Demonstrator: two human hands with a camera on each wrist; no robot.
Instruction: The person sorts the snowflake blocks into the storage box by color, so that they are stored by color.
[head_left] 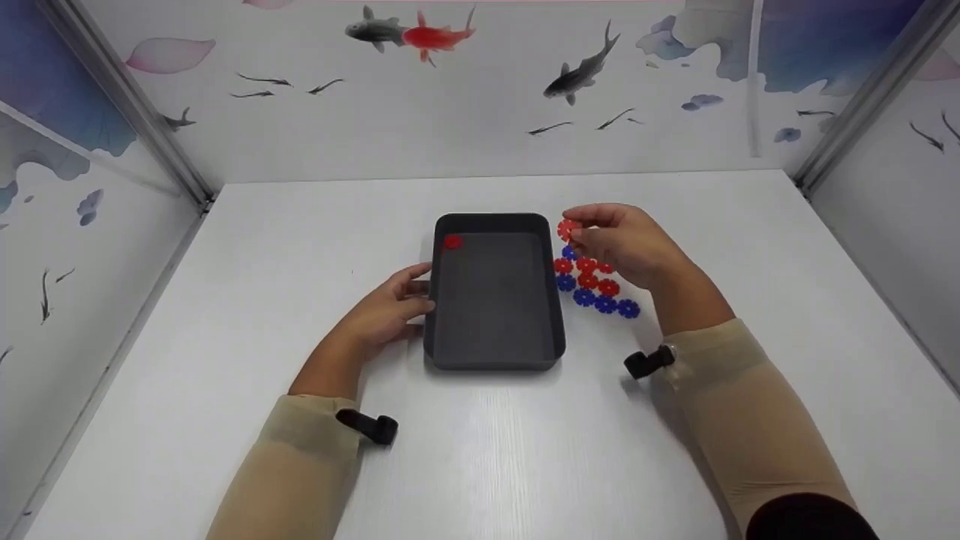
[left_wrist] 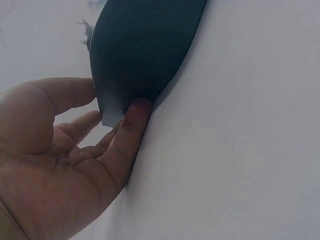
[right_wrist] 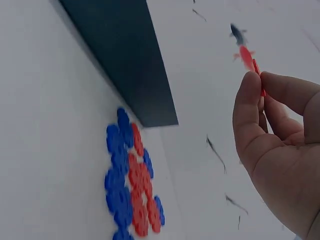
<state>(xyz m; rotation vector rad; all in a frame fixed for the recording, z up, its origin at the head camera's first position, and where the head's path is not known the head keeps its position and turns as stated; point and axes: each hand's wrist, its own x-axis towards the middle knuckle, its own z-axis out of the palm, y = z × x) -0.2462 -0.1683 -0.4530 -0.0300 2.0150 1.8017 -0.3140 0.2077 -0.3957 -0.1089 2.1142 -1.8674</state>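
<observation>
One red disc [head_left: 565, 229], pinched by the right grip [head_left: 628, 241] beside the tray [head_left: 495, 300], is apparently being readied for lowering inside.

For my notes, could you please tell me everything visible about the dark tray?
The open-topped tray is dark grey and rectangular, with rounded corners and raised walls, seemingly of metal or plastic. It sits upright on the white table, left of the red and blue pieces. One red piece lies inside, near its far left corner. The left hand touches its left wall.
</observation>
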